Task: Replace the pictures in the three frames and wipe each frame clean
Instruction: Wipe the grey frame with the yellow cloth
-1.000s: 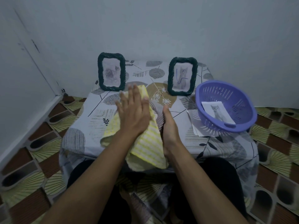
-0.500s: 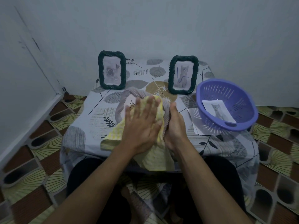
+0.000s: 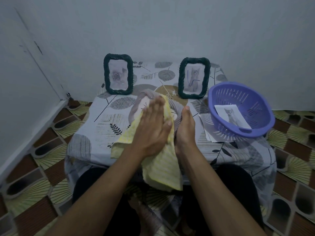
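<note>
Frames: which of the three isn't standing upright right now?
The pale grey frame under the yellow cloth; the left green frame and right green frame stand upright behind it.

The left hand (image 3: 153, 126) presses a yellow cloth (image 3: 162, 164) flat onto a grey frame (image 3: 134, 108) lying on the table (image 3: 88, 133), and the right hand (image 3: 185, 130) holds that frame's right edge. At the back stand a dark green frame (image 3: 118, 74) and a second green frame (image 3: 194, 77), both upright. To the right, a purple basket (image 3: 255, 103) holds a cat picture (image 3: 232, 115).
</note>
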`<state>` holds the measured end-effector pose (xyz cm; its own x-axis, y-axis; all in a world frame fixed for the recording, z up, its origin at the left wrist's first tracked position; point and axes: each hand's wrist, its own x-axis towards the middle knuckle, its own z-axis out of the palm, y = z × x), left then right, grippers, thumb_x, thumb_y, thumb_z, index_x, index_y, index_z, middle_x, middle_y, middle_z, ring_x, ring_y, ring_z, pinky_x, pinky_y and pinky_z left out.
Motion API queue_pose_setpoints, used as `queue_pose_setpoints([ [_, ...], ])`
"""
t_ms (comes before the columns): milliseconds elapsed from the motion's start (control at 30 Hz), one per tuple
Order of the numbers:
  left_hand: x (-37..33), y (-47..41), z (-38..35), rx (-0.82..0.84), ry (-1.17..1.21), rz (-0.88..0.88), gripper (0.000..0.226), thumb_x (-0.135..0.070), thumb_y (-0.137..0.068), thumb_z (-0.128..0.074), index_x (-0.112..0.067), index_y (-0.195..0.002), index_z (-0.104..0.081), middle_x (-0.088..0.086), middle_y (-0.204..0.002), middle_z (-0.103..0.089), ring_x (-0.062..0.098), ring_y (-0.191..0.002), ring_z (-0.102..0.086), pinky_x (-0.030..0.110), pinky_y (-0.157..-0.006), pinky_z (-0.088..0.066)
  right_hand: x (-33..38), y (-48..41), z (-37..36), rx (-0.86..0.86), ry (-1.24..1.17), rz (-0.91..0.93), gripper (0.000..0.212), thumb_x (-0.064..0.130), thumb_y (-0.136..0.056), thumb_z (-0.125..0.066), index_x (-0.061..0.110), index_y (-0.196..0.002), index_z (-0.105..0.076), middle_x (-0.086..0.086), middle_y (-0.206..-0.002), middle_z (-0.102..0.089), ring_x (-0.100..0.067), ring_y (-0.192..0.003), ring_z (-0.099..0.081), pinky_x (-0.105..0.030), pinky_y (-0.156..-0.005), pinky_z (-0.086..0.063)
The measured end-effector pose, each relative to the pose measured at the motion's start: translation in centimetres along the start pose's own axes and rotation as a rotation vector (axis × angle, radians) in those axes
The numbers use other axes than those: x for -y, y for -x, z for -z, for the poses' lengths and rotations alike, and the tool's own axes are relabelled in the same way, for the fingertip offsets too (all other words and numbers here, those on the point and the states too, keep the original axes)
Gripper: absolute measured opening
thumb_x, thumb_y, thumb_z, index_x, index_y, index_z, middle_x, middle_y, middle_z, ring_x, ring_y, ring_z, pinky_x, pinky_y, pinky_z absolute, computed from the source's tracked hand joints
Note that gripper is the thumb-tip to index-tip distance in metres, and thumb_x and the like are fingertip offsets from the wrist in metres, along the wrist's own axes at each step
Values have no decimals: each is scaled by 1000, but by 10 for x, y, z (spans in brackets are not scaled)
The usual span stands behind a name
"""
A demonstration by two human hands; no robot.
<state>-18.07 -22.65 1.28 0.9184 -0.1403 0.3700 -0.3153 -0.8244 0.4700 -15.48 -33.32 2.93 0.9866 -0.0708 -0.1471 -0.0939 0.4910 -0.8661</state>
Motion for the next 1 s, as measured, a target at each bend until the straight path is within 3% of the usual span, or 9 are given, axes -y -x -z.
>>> queue_pose_setpoints([
  [133,28,12,-3,25,-201,-261,61,-55,-102,-9,-30,-156,4,-9,-165,-1,19,-154,2,48,-123,-6,1,-10,9,-59,-114,-42,60,52,-96,-49,9,-136,-55,-15,-135,-62,-27,-126,-60,-52,-111,-43],
  [233,53,2,7,-84,-204,-72,53,-61,-100,-6,-55,-148,15,-14,-163,8,22,-154,7,53,-121,2,13,-9,12,-94,-91,-52,51,46,-104,-43,6,-133,-55,-15,-121,-67,-26,-111,-67,-46,-97,-55],
  [333,67,-10,18,-190,-61,92,52,-51,-104,-19,-51,-152,0,-9,-165,13,25,-153,4,53,-121,-4,15,-15,17,-82,-58,-25,40,38,-108,-38,6,-121,-57,-1,-82,-62,-10,-71,-64,-24,-63,-57],
  [500,90,-20,25,-395,172,325,40,-20,-106,-40,-9,-144,-46,17,-137,-57,35,-122,-54,27,-91,-36,10,-19,18,-159,-89,-24,45,43,-105,-42,9,-129,-60,-20,-125,-66,-35,-114,-65,-57,-97,-53],
  [667,92,-13,30,-672,183,455,32,2,-89,-49,-1,-119,-57,20,-120,-54,27,-111,-50,17,-91,-32,5,-27,32,-204,-140,-37,41,40,-106,-40,10,-122,-64,-20,-120,-69,-35,-110,-67,-55,-95,-54],
  [767,84,4,13,-444,26,375,33,-19,-84,-46,-10,-113,-60,15,-119,-55,32,-114,-49,37,-100,-34,2,-30,36,-255,-179,-67,45,42,-106,-39,10,-128,-62,-18,-122,-69,-35,-110,-68,-50,-91,-57],
  [833,79,19,-1,-190,-161,378,44,-43,-81,-36,-25,-111,-63,1,-124,-57,26,-125,-43,51,-111,-21,2,-31,37,-265,-210,-83,47,43,-106,-38,10,-131,-60,-18,-122,-69,-34,-108,-68,-45,-84,-60],
  [900,73,33,-13,4,-283,327,55,-59,-76,-31,-35,-113,-64,-9,-138,-52,22,-139,-32,56,-114,-5,3,-32,40,-257,-243,-103,48,43,-106,-37,9,-132,-59,-18,-118,-69,-33,-103,-69,-40,-74,-62],
  [1000,75,48,-26,137,-409,227,64,-67,-74,-37,-38,-128,-56,-9,-154,-37,26,-145,-26,57,-110,-7,4,-32,42,-264,-262,-126,47,43,-107,-36,9,-130,-59,-16,-111,-71,-30,-96,-70,-37,-66,-62],
])
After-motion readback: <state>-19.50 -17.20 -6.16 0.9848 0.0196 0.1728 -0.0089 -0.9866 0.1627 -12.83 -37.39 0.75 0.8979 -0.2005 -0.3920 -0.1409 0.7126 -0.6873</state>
